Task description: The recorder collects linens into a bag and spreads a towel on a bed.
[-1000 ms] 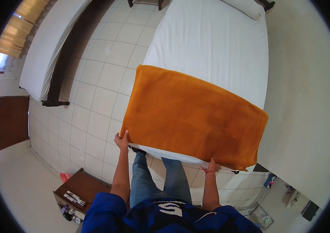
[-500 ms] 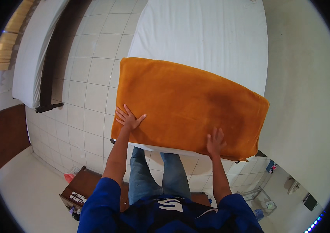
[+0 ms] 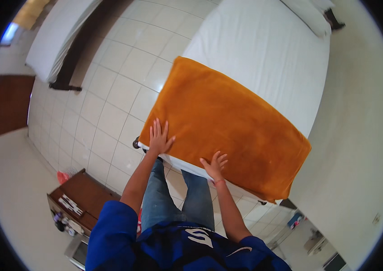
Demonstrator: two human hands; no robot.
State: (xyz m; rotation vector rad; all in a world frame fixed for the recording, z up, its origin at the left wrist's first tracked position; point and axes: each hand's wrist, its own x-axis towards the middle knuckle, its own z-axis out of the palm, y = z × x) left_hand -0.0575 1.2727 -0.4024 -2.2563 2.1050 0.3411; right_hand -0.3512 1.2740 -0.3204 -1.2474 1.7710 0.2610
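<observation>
An orange blanket [image 3: 227, 131] lies across the foot end of the white bed [image 3: 263, 49], reaching its near edge. The left hand [image 3: 159, 137] and right hand [image 3: 214, 165] both rest flat on it near that edge, fingers spread, gripping nothing.

The blanket [image 3: 227, 126] is a plain burnt orange, unpatterned, with a darker brownish shade across its middle; the bed [image 3: 263, 49] beneath it is covered in plain white, and the pillow [image 3: 306, 16] at its far end is white too; the floor [image 3: 110, 90] is a grid of pale cream square tiles with thin darker joints; the second bed [image 3: 56, 40] at the left is white on a dark brown frame; the low cabinet [image 3: 83, 198] is reddish brown; the shirt [image 3: 178, 248] is deep blue with white marks; the trousers [image 3: 173, 198] are faded blue denim; the wall [image 3: 358, 158] is off-white.
</observation>
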